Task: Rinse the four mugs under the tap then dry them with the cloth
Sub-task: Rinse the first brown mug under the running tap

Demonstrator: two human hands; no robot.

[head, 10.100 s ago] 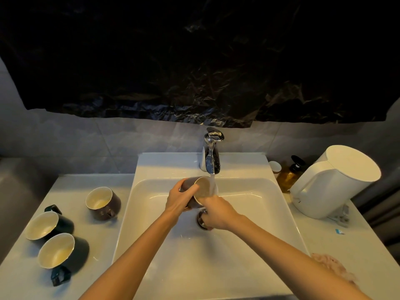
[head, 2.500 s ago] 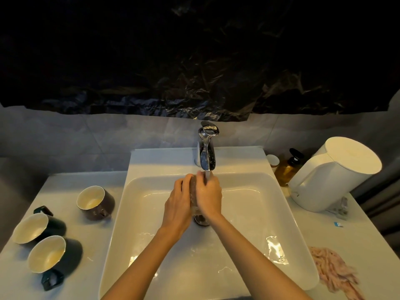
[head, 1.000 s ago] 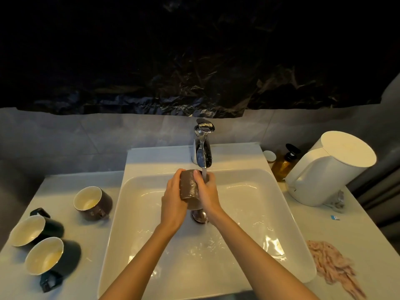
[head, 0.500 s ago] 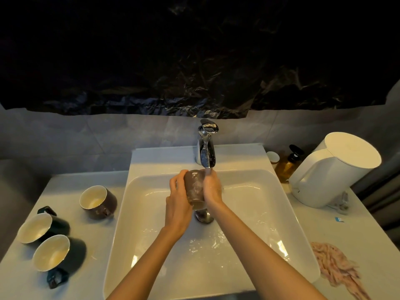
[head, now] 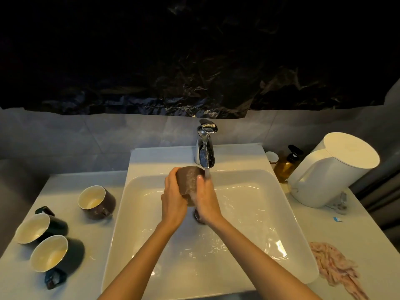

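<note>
Mug handling is judged first. The brown mug [head: 189, 182] is held over the sink [head: 255, 213], just beside the stream from the tap [head: 205, 148], seemingly mouth-down. It is clasped between both hands: the left hand [head: 173, 198] is curled round its left wall with fingers close together, and the right hand [head: 206, 200] is wrapped round its right wall. Such ceramic is expected to be stiff, fairly heavy, breakable and (once wet) slippery, so the wall or handle is best gripped firmly. Three more mugs are tipped on the counter to the left: a second brown mug [head: 96, 201], a far dark mug [head: 41, 227] and a near dark mug [head: 55, 253]. The cloth [head: 333, 267] is bunched at the right, with a white kettle [head: 333, 169] and a soap bottle [head: 286, 166] behind it. Neither reach is judged to be obstructed.
</note>
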